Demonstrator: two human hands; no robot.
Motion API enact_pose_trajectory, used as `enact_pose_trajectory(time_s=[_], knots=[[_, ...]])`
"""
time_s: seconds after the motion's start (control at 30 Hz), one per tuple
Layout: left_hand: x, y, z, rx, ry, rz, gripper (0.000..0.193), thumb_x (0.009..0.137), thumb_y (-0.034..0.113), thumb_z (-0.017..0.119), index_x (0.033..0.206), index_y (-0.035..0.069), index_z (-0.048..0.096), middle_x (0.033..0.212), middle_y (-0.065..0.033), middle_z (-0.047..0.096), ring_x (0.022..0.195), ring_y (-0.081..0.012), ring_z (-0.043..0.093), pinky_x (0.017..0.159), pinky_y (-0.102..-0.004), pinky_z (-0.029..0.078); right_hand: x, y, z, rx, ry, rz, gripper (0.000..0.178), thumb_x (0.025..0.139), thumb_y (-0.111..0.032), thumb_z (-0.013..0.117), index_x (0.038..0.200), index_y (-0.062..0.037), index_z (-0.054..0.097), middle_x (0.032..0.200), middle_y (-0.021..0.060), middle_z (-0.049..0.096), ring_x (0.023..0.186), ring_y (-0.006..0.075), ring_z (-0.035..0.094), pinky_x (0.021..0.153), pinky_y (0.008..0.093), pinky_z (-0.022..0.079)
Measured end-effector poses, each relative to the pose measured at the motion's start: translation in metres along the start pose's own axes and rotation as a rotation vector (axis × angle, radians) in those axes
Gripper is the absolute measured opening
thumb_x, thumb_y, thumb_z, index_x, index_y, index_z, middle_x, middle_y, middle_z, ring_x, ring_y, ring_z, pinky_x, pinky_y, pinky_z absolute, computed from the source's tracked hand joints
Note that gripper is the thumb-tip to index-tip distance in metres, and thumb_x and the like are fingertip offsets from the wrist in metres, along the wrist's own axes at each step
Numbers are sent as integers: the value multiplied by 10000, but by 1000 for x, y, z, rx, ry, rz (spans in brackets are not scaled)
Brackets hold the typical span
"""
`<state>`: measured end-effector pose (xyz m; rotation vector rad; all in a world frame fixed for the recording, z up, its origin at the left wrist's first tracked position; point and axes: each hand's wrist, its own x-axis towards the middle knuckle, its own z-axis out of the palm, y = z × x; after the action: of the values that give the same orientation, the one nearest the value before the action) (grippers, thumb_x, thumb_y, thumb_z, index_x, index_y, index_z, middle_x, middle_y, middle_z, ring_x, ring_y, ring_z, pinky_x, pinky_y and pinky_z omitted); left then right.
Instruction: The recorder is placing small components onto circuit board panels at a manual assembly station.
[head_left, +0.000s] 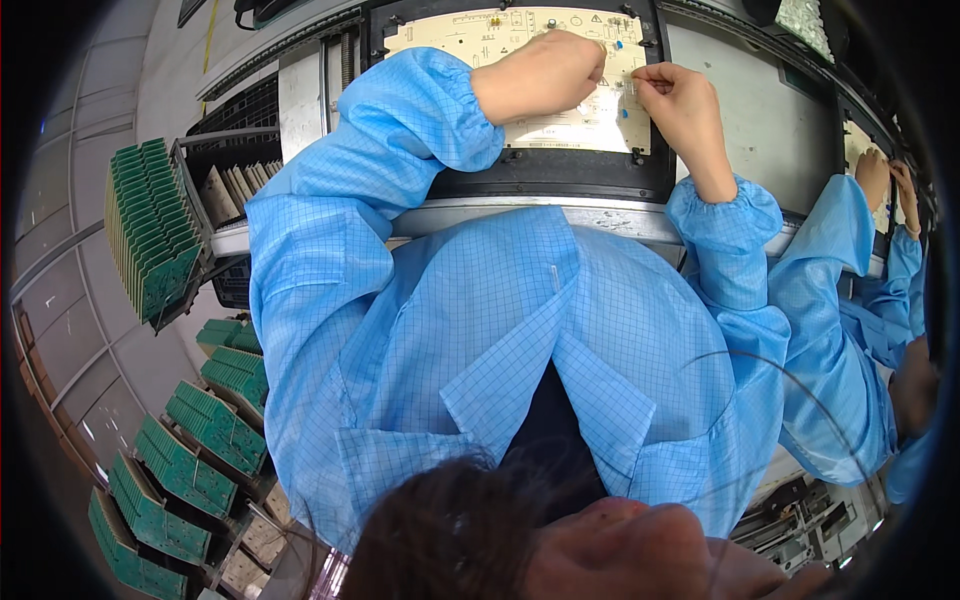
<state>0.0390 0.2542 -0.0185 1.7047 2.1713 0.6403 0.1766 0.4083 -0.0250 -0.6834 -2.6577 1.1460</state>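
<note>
A cream printed circuit board (550, 132) lies in a black carrier frame (590, 178) in front of me. My left hand (545, 75) is over the middle of the board, its fingers curled together; whatever they may hold is hidden beneath them. At the board's right edge my right hand (688, 112) pinches thumb and forefinger together just above the surface. Something tiny and thin may be between those fingertips, too small to name. Near the right hand, small blue components (619, 45) stand on the board. A yellow component (495, 20) sits toward its far edge.
A metal rail (620, 220) runs along the near side of the line. To my left are racked green circuit boards (155, 235), a black bin with upright boards (235, 190) and several more green stacks (215, 420). A co-worker's blue sleeve (825, 240) is close on the right.
</note>
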Motion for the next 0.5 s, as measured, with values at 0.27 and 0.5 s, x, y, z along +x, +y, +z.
enact_pose_trajectory(time_s=[0.27, 0.5], knots=[[-3, 2, -31, -243, 126, -207, 124, 788, 67, 598, 841, -21, 668, 786, -235, 664, 800, -384, 668, 715, -437, 529, 6, -4, -2, -56, -38, 29, 227, 813, -96, 643, 969, 51, 719, 783, 127, 721, 700, 156, 686, 664, 275, 543], [-5, -10, -23, -193, 240, -90, 125, 790, 70, 597, 850, -18, 663, 808, -231, 663, 804, -388, 663, 716, -433, 530, 12, -7, -5, -40, -66, 111, 243, 784, -75, 632, 949, 84, 714, 715, 118, 695, 624, 140, 659, 593, 253, 522]])
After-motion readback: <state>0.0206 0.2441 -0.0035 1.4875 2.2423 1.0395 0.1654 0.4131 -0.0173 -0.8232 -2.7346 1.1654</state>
